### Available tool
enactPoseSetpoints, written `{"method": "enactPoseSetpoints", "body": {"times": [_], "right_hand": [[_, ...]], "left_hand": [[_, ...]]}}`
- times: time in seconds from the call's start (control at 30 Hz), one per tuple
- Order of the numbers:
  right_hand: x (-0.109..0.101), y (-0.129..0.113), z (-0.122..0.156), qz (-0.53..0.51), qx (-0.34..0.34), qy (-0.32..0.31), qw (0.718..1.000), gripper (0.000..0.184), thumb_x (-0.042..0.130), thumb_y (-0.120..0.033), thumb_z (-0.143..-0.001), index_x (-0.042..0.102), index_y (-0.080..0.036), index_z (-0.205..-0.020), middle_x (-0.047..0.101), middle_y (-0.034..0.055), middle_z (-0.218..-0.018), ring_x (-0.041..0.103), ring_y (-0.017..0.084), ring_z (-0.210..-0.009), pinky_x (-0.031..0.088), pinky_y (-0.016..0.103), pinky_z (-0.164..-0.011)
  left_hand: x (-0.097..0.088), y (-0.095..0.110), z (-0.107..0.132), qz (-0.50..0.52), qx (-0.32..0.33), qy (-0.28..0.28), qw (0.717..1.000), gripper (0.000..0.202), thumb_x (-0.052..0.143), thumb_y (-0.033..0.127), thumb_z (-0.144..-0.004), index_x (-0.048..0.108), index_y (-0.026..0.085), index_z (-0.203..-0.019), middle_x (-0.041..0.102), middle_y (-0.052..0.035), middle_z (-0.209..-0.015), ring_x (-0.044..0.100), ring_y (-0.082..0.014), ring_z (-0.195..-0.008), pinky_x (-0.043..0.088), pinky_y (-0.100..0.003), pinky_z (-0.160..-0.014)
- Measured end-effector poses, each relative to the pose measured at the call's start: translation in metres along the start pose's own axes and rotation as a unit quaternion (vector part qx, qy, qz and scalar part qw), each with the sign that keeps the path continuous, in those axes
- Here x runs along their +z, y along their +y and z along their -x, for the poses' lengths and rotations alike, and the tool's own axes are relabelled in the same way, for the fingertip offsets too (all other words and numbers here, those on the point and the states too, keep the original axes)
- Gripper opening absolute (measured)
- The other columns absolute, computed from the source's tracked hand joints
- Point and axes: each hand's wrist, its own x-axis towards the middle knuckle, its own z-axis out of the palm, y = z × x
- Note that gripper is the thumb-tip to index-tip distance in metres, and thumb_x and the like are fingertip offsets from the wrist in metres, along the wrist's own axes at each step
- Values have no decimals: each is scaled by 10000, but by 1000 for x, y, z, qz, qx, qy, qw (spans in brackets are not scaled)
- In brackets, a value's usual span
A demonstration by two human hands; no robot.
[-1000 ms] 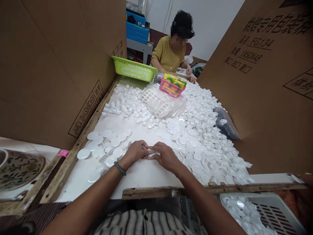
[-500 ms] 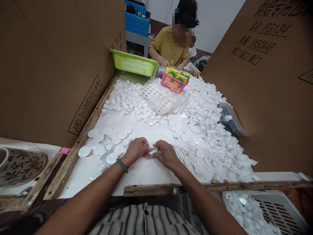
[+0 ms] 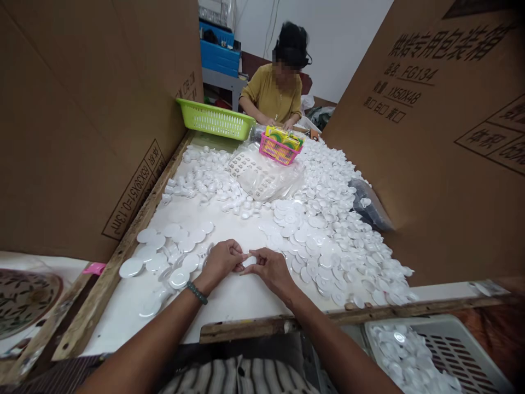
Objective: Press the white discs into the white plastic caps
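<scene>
Disc [image 3: 249, 262] turned more visible; left hand [image 3: 223, 261], right hand [image 3: 272, 270] apparently pinching rim.

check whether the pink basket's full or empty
Full: yellow packs stick up above the rim of the pink basket and show through its slotted side.

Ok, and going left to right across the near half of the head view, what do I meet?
Leaf-patterned tray, pink strip, left-side cluster of white discs, left hand, small white piece, right hand, slotted grey crate.
</scene>
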Motion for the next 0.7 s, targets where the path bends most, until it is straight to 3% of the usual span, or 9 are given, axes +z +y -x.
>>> {"method": "enactPoseSetpoints", "body": {"times": [0.17,0.3,0.4,0.5,0.6,0.7], "right_hand": [[-4,-2,0,-16,-20,3,1000,237,680,-330,-691,686,-215,-899,574,-23,-659,504,116,-605,407,239,-593],[-2,2,-4,-45,25,-21,998,186,680,-358,-674,704,-201,-771,581,-30,-595,521,125,-583,406,241,-567],[-2,4,-8,-42,34,-46,997,199,700,-358,-647,718,-206,-773,618,-26,-603,561,144,-604,422,250,-578],[-7,4,-12,0,4,-81,997,217,710,-355,-648,722,-210,-809,643,-15,-619,581,156,-614,434,256,-582],[-17,0,-22,91,-57,-76,991,240,655,-364,-726,702,-213,-906,682,28,-789,591,171,-703,442,277,-641],[-31,-1,-40,218,-97,20,971,242,533,-330,-838,658,-198,-998,668,77,-960,555,210,-892,407,331,-773]], "left_hand": [[3,-1,16,-117,78,79,987,212,572,382,-730,511,181,-702,582,34,-551,580,-118,-502,408,-217,-497],[3,-6,14,-78,41,53,995,206,575,370,-728,497,180,-723,591,31,-559,590,-118,-491,413,-210,-491],[2,-6,9,-57,13,39,998,172,579,321,-728,477,183,-733,594,35,-577,592,-115,-489,414,-206,-491],[1,-3,10,-117,21,40,992,140,560,305,-751,486,186,-748,589,35,-561,578,-120,-501,396,-213,-509],[2,3,23,-261,85,110,955,105,521,290,-793,527,185,-798,605,-2,-643,579,-154,-631,389,-250,-590],[8,6,37,-386,197,196,880,137,484,277,-830,548,174,-894,603,-66,-868,533,-212,-847,383,-328,-737]]}}
